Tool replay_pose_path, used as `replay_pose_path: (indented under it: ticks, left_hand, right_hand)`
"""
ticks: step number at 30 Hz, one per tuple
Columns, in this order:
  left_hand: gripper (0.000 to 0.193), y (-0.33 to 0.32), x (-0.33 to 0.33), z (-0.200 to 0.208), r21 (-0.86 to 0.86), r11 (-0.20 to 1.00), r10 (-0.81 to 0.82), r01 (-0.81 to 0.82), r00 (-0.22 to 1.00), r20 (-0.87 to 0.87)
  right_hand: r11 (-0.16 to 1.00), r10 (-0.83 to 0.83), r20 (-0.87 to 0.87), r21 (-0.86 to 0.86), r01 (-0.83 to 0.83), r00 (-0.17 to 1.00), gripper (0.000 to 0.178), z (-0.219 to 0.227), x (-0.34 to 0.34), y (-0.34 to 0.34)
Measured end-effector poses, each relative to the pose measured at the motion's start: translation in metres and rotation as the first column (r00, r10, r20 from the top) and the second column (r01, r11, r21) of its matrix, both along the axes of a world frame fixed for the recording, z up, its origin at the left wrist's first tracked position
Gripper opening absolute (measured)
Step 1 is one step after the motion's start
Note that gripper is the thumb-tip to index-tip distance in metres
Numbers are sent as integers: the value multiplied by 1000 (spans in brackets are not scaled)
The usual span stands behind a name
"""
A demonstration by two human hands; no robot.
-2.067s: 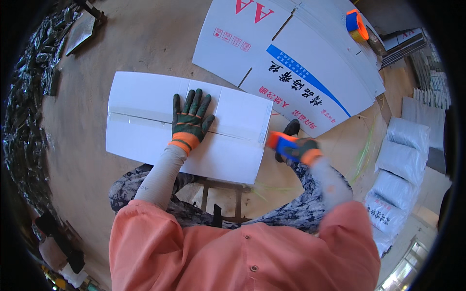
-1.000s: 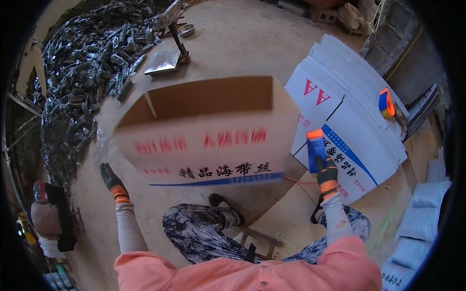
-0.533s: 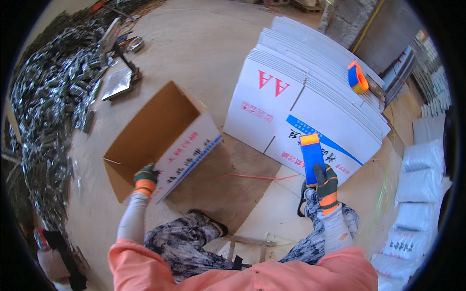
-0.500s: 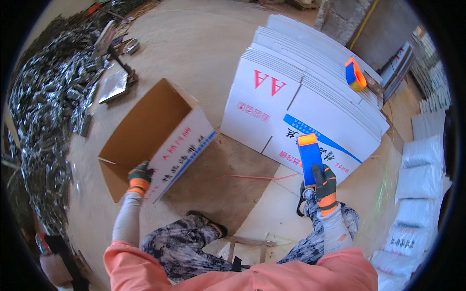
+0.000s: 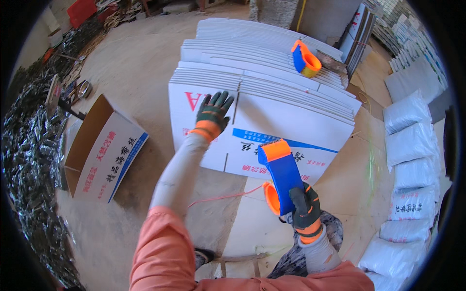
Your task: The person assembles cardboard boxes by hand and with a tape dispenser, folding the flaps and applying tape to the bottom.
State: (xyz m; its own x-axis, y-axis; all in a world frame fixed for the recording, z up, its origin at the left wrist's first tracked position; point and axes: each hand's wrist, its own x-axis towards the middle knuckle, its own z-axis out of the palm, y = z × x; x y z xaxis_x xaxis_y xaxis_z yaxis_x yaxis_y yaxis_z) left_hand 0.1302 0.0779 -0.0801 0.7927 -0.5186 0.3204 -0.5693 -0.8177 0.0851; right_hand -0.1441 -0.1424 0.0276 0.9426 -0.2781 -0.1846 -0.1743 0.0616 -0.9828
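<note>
My left hand [image 5: 214, 118], in a dark green and orange glove, is open, its fingers spread against the front of a stack of flattened white cartons [image 5: 286, 111]. I cannot tell whether it presses on the front carton or hovers just before it. My right hand [image 5: 307, 213] grips a blue and orange tape dispenser [image 5: 281, 177] by its handle, held in front of the stack's lower part. A second tape dispenser [image 5: 306, 58], also blue and orange, rests on top of the cartons. To the left, an opened-out carton [image 5: 109, 153] stands on the floor, its brown inside showing.
Plump white sacks [image 5: 412, 177] are piled along the right. A large heap of dark, shiny packets [image 5: 29, 165] covers the left side, with a platform scale [image 5: 60, 99] beside it. A thin red strap [image 5: 223, 197] lies on the floor near my feet.
My left hand has let go of the opened-out carton and moved right to the stack. The tape dispenser has turned in my right hand, showing its orange ring. The view has shifted right.
</note>
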Motion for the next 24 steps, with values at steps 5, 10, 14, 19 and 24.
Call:
replay_pose_path:
  ticks: [5,10,14,19,24]
  left_hand:
    - [61,-42,35,-36,97,959,236,-268,938,255]
    - [45,-31,-13,42,95,994,56,-60,998,42]
    - [58,1,-78,92,215,973,24,89,880,-474]
    - [31,44,-223,136,607,694,-30,387,858,-513]
    - [30,164,-329,201,355,889,-80,290,860,-504]
  right_hand:
    - [982,-153,18,114,150,988,27,19,9,-19]
    - [967,-196,50,173,185,979,33,21,3,-54]
    - [940,-220,318,323,113,922,30,3,0,-85]
    - [859,-413,411,472,198,813,31,6,-4,-142]
    - [760,-650,414,360,541,638,26,26,-15,-161]
